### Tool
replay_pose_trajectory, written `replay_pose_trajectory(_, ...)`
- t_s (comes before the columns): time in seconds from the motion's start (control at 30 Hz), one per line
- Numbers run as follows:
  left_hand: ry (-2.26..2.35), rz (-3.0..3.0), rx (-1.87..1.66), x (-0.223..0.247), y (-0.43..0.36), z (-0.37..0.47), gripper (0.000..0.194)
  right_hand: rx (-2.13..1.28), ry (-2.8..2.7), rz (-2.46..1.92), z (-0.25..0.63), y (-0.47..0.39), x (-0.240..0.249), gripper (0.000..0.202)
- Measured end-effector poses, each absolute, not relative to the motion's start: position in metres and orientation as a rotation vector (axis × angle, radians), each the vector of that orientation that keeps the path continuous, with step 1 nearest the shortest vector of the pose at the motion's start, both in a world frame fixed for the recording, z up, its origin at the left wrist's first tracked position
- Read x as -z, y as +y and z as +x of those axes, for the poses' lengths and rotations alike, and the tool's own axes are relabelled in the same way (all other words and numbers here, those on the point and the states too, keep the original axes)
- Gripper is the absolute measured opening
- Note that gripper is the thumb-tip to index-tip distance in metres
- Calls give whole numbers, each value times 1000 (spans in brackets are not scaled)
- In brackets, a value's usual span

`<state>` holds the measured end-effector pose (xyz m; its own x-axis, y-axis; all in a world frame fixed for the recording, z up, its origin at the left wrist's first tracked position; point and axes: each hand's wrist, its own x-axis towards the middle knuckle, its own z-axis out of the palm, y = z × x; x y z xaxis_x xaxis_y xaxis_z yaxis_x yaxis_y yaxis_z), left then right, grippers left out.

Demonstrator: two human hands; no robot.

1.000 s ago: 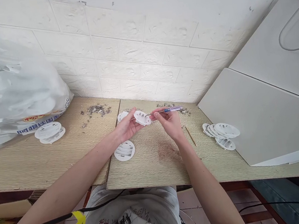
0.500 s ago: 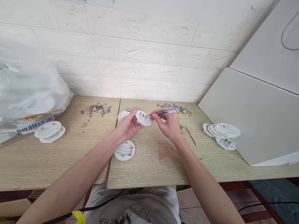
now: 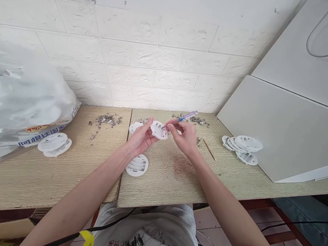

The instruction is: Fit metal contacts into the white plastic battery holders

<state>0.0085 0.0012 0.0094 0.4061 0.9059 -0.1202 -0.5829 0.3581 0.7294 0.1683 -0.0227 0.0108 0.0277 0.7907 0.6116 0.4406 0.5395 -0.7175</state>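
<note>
My left hand point(image 3: 142, 138) grips a round white plastic piece point(image 3: 159, 130) by its left edge, its slotted inner side facing me. My right hand point(image 3: 184, 134) is closed around a screwdriver point(image 3: 189, 115) with a clear blue-purple handle; its shaft points left at the slots in the piece. Behind the hands lie small metal parts point(image 3: 199, 120), and another white disc point(image 3: 135, 126) sits just behind my left hand. Below my left wrist rests a further slotted white disc point(image 3: 137, 165).
A big plastic bag point(image 3: 18, 94) of white parts stands at the left, with two discs point(image 3: 52, 142) before it. More metal bits point(image 3: 108, 120) lie left of the table seam. A thin wooden stick point(image 3: 209, 149) and several stacked discs point(image 3: 249, 143) are at the right, beside a white panel point(image 3: 298, 129).
The white piece has turned to show more of its round inner face. The screwdriver has tilted, its handle end now higher and slightly farther right.
</note>
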Motion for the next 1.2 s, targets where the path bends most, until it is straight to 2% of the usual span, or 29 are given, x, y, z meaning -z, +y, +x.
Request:
replay_pose_trajectory(0.13, 591, 638, -1020, -11, 1, 8, 24, -424, -1515, -1033, 167, -24, -12, 24)
replay_pose_trajectory(0.43, 601, 604, -1035, -10, 1, 7, 22, -203, -1673, -1084, 167, -24, -12, 21)
replay_pose_trajectory(0.83, 582, 660, -1034, -11, 0, 8, 23, -176, -1744, -1104, 168, -25, -12, 21)
replay_pose_trajectory(1.2, 561, 648, -1018, -15, -3, 8, 21, -474, -1487, -976, 165, -26, -16, 23)
